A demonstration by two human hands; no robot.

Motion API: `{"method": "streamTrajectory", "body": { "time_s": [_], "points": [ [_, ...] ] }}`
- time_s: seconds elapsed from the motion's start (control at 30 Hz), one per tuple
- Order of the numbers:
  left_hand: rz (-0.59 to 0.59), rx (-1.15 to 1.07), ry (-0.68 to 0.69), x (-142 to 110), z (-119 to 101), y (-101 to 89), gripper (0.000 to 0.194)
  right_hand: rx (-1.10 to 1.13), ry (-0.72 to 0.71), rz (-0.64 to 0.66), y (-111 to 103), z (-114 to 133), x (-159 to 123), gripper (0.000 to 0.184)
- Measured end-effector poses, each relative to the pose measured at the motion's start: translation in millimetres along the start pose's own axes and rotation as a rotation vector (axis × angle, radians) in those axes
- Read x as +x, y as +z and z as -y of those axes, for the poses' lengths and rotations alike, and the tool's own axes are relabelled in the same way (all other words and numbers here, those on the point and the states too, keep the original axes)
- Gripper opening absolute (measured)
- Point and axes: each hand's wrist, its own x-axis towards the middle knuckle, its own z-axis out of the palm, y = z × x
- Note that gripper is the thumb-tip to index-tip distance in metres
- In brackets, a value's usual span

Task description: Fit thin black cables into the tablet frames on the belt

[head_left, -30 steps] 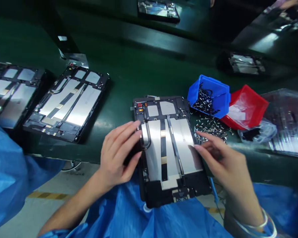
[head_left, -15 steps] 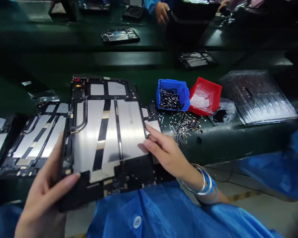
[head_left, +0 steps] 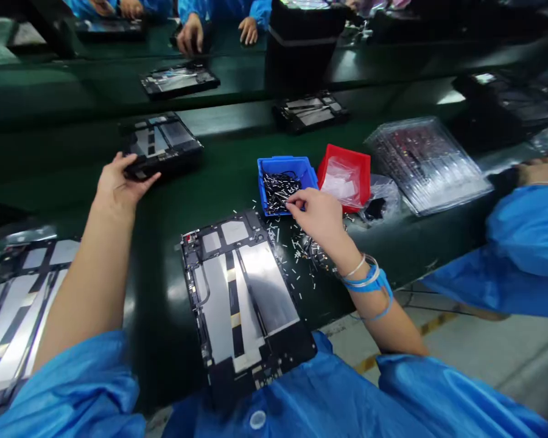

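My left hand [head_left: 123,179] reaches far forward and grips the near left corner of an opened tablet housing [head_left: 167,143], dark-framed with silver plates inside. Over the blue bin [head_left: 310,173], my right hand [head_left: 317,216] has thumb and forefinger pinched together; what lies between the fingertips is too small to make out. Short black cables with white ends [head_left: 281,185] fill that bin. A second opened tablet housing [head_left: 269,286] lies on the bench right in front of me, its silver plates facing up and its near edge by my blue smock.
A red bin [head_left: 363,176] with clear plastic bags adjoins the blue one. Loose small parts [head_left: 317,252] are scattered beside them. Stacked clear trays [head_left: 432,164] stand at right. More tablet housings [head_left: 180,79] lie on the far ledge, near co-workers' hands [head_left: 192,33]. Another housing [head_left: 31,292] is at left.
Both hands were on one tablet housing close to me. Now my left hand holds a housing far forward, and my right hand has moved to the blue bin. The near housing is uncovered.
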Motion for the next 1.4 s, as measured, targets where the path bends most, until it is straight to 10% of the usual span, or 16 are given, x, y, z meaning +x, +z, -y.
{"method": "streamTrajectory", "body": {
  "time_s": [0.2, 0.37, 0.57, 0.77, 1.07, 1.4],
  "points": [
    [-0.232, -0.033, -0.286, 12.2, -1.9, -7.3, 0.093, -0.251, 0.028, 0.169, 3.2, 18.3, 18.1, 0.016],
    [-0.375, -0.010, -0.174, -18.1, -19.4, 19.1, 0.073, -0.195, 0.054, 0.081, -9.7, 10.1, 13.7, 0.018],
    [0.062, -0.267, 0.092, -103.6, -93.3, 95.5, 0.030, 0.124, 0.082, 0.146, -19.9, -13.3, 22.3, 0.008],
    [0.448, -0.369, -0.095, -159.7, -122.3, 130.3, 0.023, 0.313, 0.034, -0.069, -28.0, -15.9, 19.9, 0.008],
    [0.391, -0.339, -0.156, -179.1, -122.2, 143.0, 0.024, 0.954, -0.024, -0.097, -4.4, 29.5, -43.9, 0.007],
    [0.476, -0.228, -0.156, -178.1, -126.4, 139.9, 0.020, 0.264, -0.539, -0.473, -8.2, 38.2, -61.6, 0.017]
  ]
}}
